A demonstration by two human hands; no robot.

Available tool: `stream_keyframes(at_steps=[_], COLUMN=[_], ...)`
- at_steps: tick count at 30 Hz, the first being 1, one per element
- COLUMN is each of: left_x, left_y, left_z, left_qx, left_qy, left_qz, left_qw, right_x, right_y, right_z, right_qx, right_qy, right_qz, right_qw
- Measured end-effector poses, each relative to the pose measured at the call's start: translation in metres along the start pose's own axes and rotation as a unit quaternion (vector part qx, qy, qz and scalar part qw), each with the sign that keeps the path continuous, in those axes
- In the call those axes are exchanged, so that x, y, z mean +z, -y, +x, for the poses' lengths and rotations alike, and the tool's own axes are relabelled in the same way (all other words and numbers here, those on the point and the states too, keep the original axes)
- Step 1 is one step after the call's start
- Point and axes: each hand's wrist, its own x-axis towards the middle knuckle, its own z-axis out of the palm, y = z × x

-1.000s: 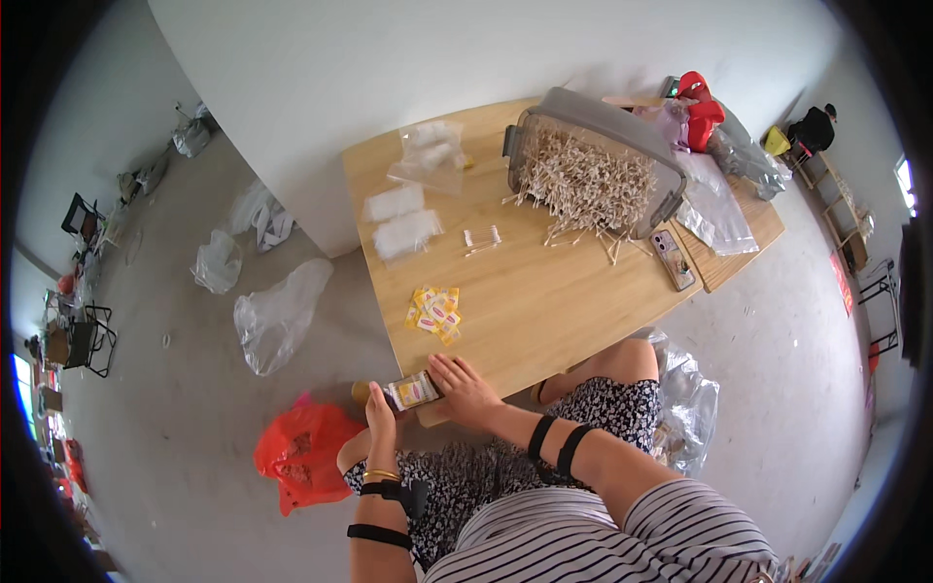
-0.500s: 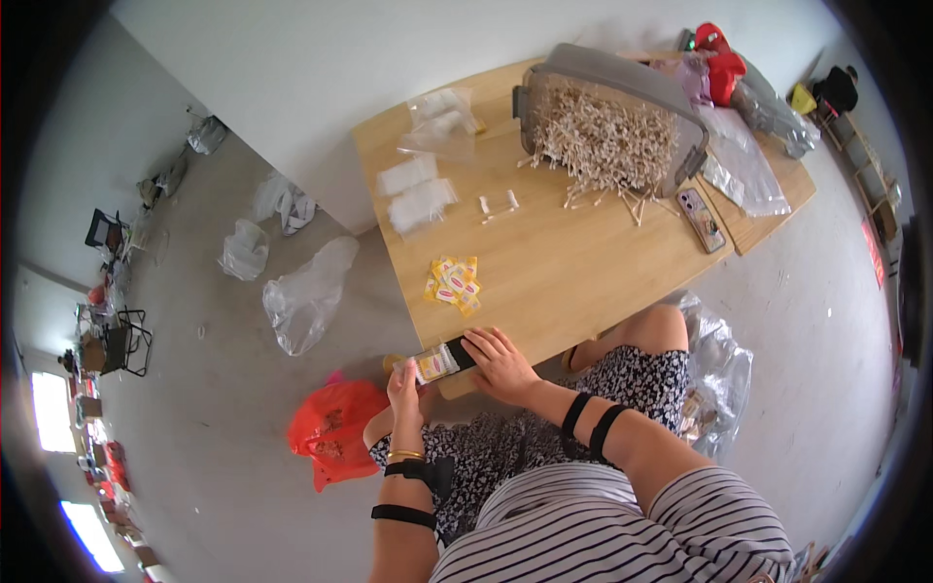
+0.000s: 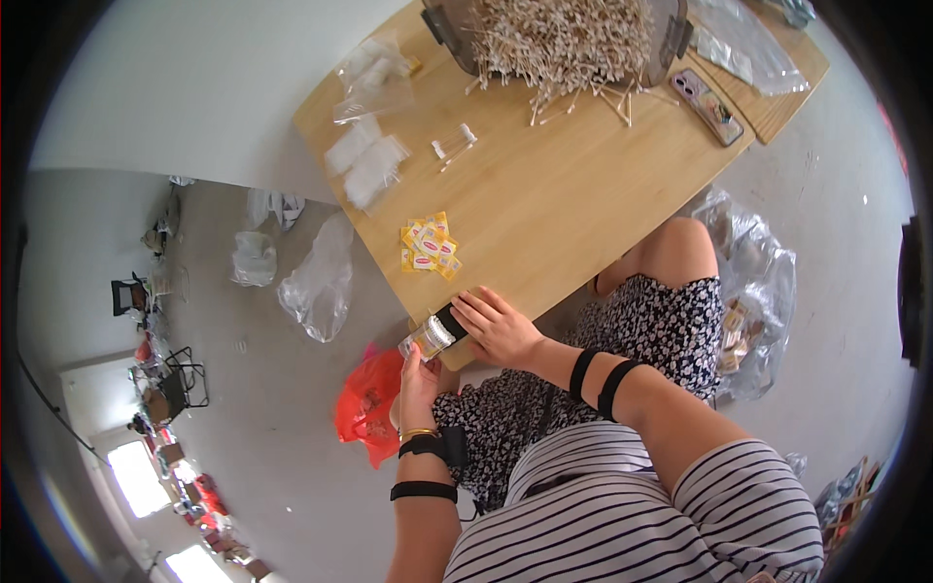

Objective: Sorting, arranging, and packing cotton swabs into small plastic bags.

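Note:
At the table's near left corner, my left hand is closed on a small clear plastic bag. White cotton swabs and a bit of yellow show through the plastic. Beside the bag, a black object lies at the table edge, partly hidden under my fingers; its kind cannot be made out. My right hand rests on it with fingers stretched out. A small pile of yellow and white printed cards lies just beyond. Farther back are a few loose cotton swabs and flat clear bags.
A grey tub lies on its side, spilling a heap of cotton swabs onto the wooden table. A phone is at the right edge. A red bag and clear plastic bags are on the floor.
The whole view has shifted and turned, so the table sits higher. In my left hand the bag now shows more white swab and less yellow. My right hand stays on the black object.

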Motion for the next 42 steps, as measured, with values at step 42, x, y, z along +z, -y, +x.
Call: stream_keyframes(at_steps=[42], left_x=[0.036], left_y=[0.045], left_z=[-0.003], left_qx=[0.127], left_qy=[-0.063], left_qz=[-0.244], left_qw=[0.959], right_x=[0.029], right_y=[0.065], right_z=[0.054], right_qx=[0.293], right_qy=[0.113], right_qz=[0.441], right_qw=[0.841])
